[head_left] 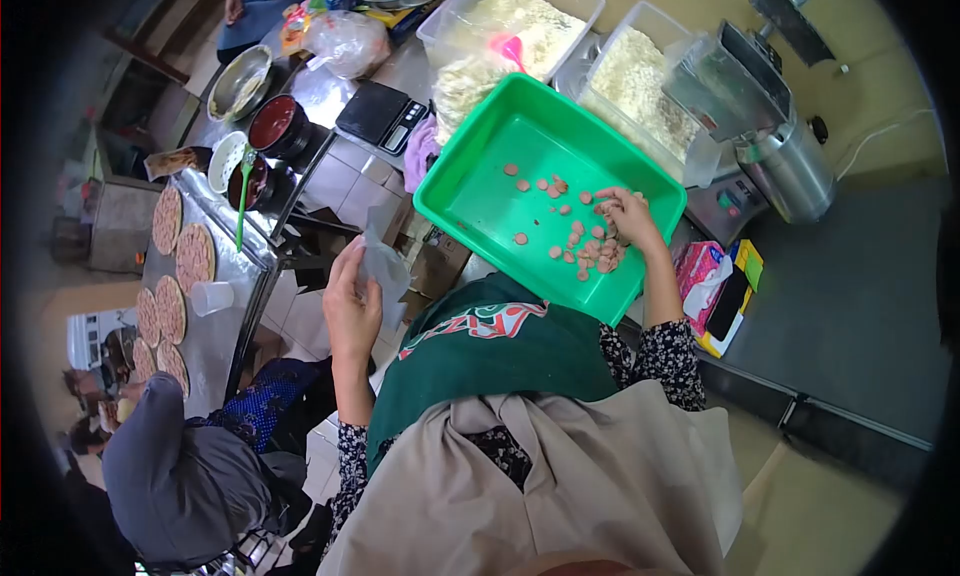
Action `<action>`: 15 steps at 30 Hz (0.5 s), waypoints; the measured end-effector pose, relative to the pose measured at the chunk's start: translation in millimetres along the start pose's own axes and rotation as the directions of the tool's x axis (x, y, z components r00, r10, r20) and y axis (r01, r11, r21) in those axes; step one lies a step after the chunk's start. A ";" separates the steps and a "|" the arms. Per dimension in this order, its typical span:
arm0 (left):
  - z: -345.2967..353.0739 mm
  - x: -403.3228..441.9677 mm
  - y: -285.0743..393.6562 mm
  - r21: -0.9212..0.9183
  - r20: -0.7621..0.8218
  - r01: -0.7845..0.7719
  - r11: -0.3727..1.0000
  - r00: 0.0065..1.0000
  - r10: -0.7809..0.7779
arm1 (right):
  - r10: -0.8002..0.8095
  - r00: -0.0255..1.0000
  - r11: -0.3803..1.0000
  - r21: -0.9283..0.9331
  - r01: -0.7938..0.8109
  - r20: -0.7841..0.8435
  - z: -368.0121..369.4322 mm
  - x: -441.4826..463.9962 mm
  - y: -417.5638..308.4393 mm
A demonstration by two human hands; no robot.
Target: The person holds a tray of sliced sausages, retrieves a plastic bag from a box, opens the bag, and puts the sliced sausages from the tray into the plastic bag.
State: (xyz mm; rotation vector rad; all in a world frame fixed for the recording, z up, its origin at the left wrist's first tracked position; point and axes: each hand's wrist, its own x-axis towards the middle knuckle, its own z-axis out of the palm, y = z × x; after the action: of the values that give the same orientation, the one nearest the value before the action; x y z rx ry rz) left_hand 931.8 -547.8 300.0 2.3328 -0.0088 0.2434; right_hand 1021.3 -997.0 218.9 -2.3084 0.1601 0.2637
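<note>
My left hand (352,306) is closed on a translucent plastic bag (384,266), held up to the left of a green tub (475,216). Inside the tub, my right hand (628,219) reaches down with its fingers curled among round pinkish-brown slices (598,246). Whether a slice is between those fingers is too small to make out. More slices lie scattered over the tub's floor, thickest at its right side below my right hand.
Behind the tub stand two bins of pale crumbs (535,26) (640,81) and a metal machine (770,126). A black scale (375,116) is at the upper left. Topped flat rounds (195,256) lie on the left table, near a seated person (190,476).
</note>
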 end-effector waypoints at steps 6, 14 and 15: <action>-0.2 -1.7 -3.2 0.038 -0.001 0.033 0.999 0.999 -0.033 | 0.112 0.993 0.993 0.040 -0.111 -0.021 2.9 0.8 6.6; -0.8 2.5 -3.8 0.067 -0.016 0.085 0.994 0.996 -0.085 | -0.034 0.999 0.901 -0.433 0.034 0.009 15.5 8.2 -16.2; -0.9 2.7 -1.7 0.065 -0.015 0.085 0.994 0.996 -0.084 | -0.033 0.999 0.900 -0.434 0.033 0.008 18.8 7.5 -27.0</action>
State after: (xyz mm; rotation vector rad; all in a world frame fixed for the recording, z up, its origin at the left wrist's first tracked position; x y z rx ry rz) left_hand 934.4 -545.8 299.9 2.3907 0.1059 0.2187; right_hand 1031.3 -965.1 223.7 -2.7530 0.0647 0.3069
